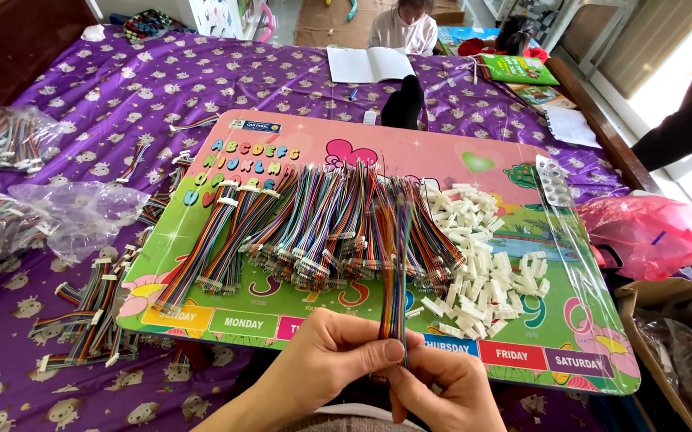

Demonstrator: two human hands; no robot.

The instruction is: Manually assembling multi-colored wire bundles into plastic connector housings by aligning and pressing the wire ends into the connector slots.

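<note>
A strip of coloured wires point(395, 308) is pinched upright between the thumb and fingers of the left hand point(326, 360); its lower end is gripped by the closed fingers of the right hand point(442, 392), just beside the left, at the near edge of the board point(522, 164); the board is bright and printed with letters and day labels, and it is laid on a purple bedspread point(202, 80). Just beyond the hands, a thick row of wire bundles point(306, 232) is spread across the board; to its right a heap of small white plastic plugs point(486, 272) is piled. More wire strips point(94, 308) are scattered on the bedspread at the left, near clear plastic bags point(70, 212); a pink bag point(650, 228) is seen at the right. Farther off, an open notebook point(368, 64) is laid, and a seated person point(403, 28) is visible behind it.
</note>
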